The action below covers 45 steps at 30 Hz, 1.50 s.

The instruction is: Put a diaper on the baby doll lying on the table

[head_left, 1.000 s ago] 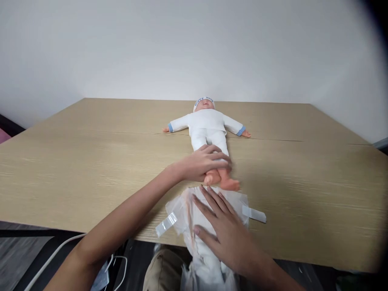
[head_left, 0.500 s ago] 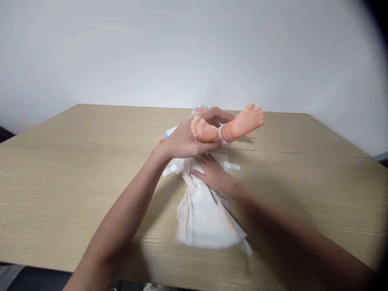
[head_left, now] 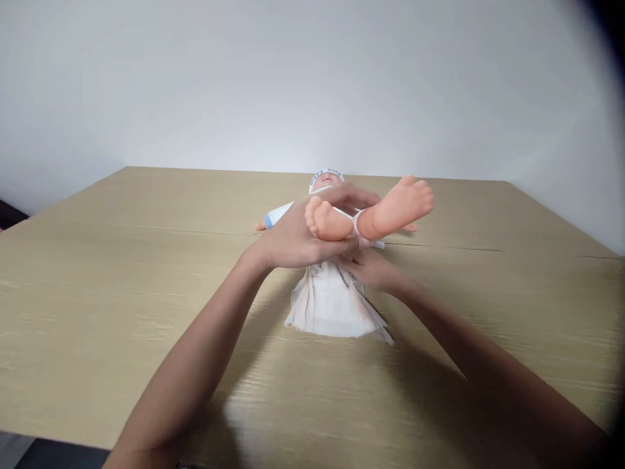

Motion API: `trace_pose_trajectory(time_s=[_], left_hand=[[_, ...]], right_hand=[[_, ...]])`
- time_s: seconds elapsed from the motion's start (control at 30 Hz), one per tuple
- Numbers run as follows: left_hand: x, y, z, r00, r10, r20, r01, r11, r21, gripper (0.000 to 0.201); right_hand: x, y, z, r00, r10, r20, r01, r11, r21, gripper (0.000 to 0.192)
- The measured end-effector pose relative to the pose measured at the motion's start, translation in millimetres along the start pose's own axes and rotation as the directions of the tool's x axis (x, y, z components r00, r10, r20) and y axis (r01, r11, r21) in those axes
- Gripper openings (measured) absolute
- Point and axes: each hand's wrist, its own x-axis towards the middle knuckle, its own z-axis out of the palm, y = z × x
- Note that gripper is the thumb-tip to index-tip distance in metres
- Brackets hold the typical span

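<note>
A baby doll [head_left: 390, 210] in white clothes and a white cap lies on its back at the far middle of the table [head_left: 97, 286]. My left hand [head_left: 297, 234] grips both of its ankles and holds the legs up, bare feet pointing toward me. A white diaper [head_left: 332, 306] lies spread on the table under the raised legs. My right hand [head_left: 374, 270] rests on the diaper's far end beneath the doll; its fingers are partly hidden by the feet and my left hand.
The light wooden table has a seam running across it behind the doll. A plain white wall [head_left: 293, 85] stands behind the table. The table's near edge shows at the bottom left.
My left hand has lifted the doll's legs off the table. My right hand has slid the diaper away from the near edge and under the doll.
</note>
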Motion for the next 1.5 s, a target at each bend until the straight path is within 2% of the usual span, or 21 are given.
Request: trace_pose_trajectory(time_s=[0.07,0.1,0.13,0.2,0.23,0.3,0.4,0.53,0.63,0.73,0.8,0.9,1.0,1.1,1.2,1.33,1.43,1.5], left_hand=[[-6,-3,2.8,0.999,-0.033,0.015,0.033,0.999,0.005,0.046],[-9,-4,5.2,0.998,-0.053,0.023,0.052,0.999,0.011,0.046],[-13,-6,8.2,0.997,-0.072,0.03,0.072,0.997,0.013,0.046],[-21,-8,15.7,0.994,-0.099,0.042,0.098,0.995,0.013,0.044],[-25,-9,19.7,0.994,-0.096,0.046,0.095,0.995,0.014,0.043],[-36,-9,26.2,0.997,-0.064,0.051,0.063,0.998,0.025,0.042],[-59,-8,27.3,0.996,-0.035,0.079,0.028,0.996,0.08,0.05],[-101,-18,10.8,0.975,-0.122,0.183,0.075,0.967,0.242,0.056],[-131,-38,-2.7,0.938,-0.102,0.332,-0.005,0.951,0.308,0.06],[-149,-56,-7.2,0.915,-0.059,0.399,-0.087,0.937,0.338,0.076],[-153,-61,-5.9,0.905,-0.058,0.422,-0.112,0.924,0.365,0.087],[-152,-60,-2.2,0.889,-0.085,0.451,-0.122,0.904,0.41,0.099],[-151,-58,-0.9,0.879,-0.123,0.461,-0.104,0.894,0.436,0.099],[-150,-57,-3.3,0.868,-0.133,0.478,-0.093,0.903,0.42,0.09],[-146,-49,-5.2,0.861,-0.165,0.482,-0.049,0.915,0.4,0.075],[-139,-28,8.3,0.88,-0.301,0.367,0.105,0.878,0.467,0.054],[-137,-19,32.8,0.903,-0.353,0.244,0.166,0.811,0.56,0.07],[-138,-19,49.0,0.913,-0.368,0.178,0.182,0.754,0.631,0.067]], right_hand=[[-19,7,-16,0.992,-0.104,0.065,0.113,0.984,-0.14,0.033],[-27,10,-22,0.982,-0.184,0.05,0.191,0.956,-0.225,0.029],[-33,14,-26,0.959,-0.283,0.009,0.273,0.914,-0.299,0.035],[-40,20,-29,0.87,-0.491,-0.042,0.442,0.815,-0.375,0.055],[-41,22,-29,0.823,-0.567,-0.035,0.518,0.775,-0.362,0.061],[-40,24,-28,0.746,-0.665,0.031,0.642,0.706,-0.299,0.061],[-39,27,-36,0.659,-0.726,0.196,0.75,0.615,-0.244,0.058],[-41,47,-62,0.556,-0.726,0.404,0.831,0.499,-0.247,0.044],[-42,75,-76,0.492,-0.695,0.524,0.869,0.362,-0.336,0.038],[-40,100,-80,0.455,-0.671,0.585,0.884,0.262,-0.386,0.033],[-38,109,-80,0.449,-0.669,0.593,0.885,0.245,-0.395,0.033],[-37,109,-82,0.451,-0.661,0.6,0.886,0.253,-0.388,0.037],[-38,102,-88,0.463,-0.641,0.613,0.884,0.284,-0.37,0.043],[-39,93,-96,0.494,-0.608,0.621,0.869,0.348,-0.351,0.047],[-46,81,-98,0.551,-0.557,0.622,0.833,0.409,-0.372,0.047],[-75,64,-76,0.697,-0.481,0.532,0.716,0.432,-0.548,0.037],[-99,63,-50,0.731,-0.487,0.478,0.668,0.366,-0.648,0.068],[-108,67,-37,0.751,-0.485,0.448,0.633,0.336,-0.698,0.067]])
